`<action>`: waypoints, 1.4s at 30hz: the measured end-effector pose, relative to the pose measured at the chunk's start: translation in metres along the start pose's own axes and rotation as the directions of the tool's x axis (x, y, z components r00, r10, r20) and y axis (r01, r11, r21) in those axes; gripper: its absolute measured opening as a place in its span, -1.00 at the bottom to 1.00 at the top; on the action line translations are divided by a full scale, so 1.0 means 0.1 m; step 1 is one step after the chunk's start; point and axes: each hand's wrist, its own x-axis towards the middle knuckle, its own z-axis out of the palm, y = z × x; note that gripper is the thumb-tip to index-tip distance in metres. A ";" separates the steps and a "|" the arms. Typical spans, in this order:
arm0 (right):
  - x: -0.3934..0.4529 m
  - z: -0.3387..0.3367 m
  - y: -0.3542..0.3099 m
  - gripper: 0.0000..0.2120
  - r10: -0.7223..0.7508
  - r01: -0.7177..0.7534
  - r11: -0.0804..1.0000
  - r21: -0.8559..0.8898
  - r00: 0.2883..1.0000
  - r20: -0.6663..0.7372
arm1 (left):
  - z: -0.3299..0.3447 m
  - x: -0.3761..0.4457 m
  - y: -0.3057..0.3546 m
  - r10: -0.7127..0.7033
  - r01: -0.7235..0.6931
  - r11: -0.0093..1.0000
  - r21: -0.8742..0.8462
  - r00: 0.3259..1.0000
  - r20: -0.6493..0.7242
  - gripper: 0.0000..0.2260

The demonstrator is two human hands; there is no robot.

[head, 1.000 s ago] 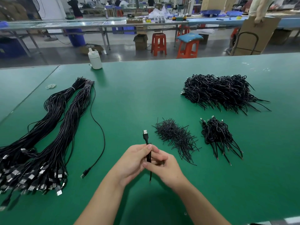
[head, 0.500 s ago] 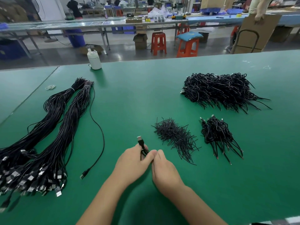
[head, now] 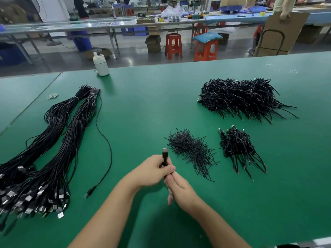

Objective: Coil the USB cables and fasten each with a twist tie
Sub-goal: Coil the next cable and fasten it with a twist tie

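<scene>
My left hand [head: 150,172] grips a black USB cable [head: 165,153] near its plug, which stands upright above my fingers. My right hand [head: 180,190] sits just below and touches the left, its fingertips pinching the cable where it leaves the left hand; the rest of the cable is hidden by both hands. A loose heap of black twist ties [head: 191,151] lies just right of my hands. Beyond it lie a small pile of coiled cables [head: 236,145] and, farther back, a large pile of coiled cables [head: 240,97].
Two long bundles of straight USB cables [head: 53,145] stretch along the left of the green table [head: 143,104], with one loose cable [head: 107,153] beside them. A white bottle [head: 101,65] stands at the far edge, with rubber bands [head: 52,96] to its left.
The plug dropped and tilted left half a second ago and now stands upright again. My right hand has slid a little toward me, under the left hand.
</scene>
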 end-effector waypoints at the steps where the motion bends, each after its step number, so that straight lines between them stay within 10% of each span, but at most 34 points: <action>1: 0.00 -0.04 0.01 -0.62 -0.024 0.022 0.999 -0.046 0.999 -0.038 | -0.03 0.03 0.00 0.012 0.002 0.987 -0.159 0.996 0.087 -0.89; 5: 0.05 -0.22 0.02 -0.74 -0.089 0.020 0.977 -0.211 0.943 -0.322 | -0.05 0.18 -0.10 0.005 0.136 0.726 -0.674 0.979 0.203 -0.76; 8: 0.08 -0.32 0.11 -0.77 -0.055 -0.067 0.968 -0.241 0.882 -0.467 | 0.13 0.46 -0.20 -0.267 0.240 0.958 -0.157 0.946 -0.185 -0.88; 10: 0.08 -0.32 0.18 -0.80 -0.067 -0.063 0.967 -0.246 0.870 -0.489 | 0.29 0.61 -0.26 -0.242 0.337 0.919 0.203 0.892 -0.382 -0.81; 15: 0.11 -0.29 0.26 -0.83 -0.154 0.007 0.955 -0.296 0.865 -0.478 | 0.54 0.84 -0.22 -0.200 0.421 0.839 0.344 0.827 -0.525 -0.74; 27: 0.12 -0.33 0.31 -0.89 -0.064 -0.071 0.956 -0.285 0.898 -0.436 | 0.12 0.59 -0.21 -0.393 0.360 0.630 0.688 0.912 -0.117 -0.84; 42: 0.10 -0.35 0.19 -0.74 -0.072 -0.063 0.930 -0.361 0.935 -0.347 | 0.46 0.33 -0.38 -0.203 0.366 0.895 0.256 0.845 -0.495 -0.89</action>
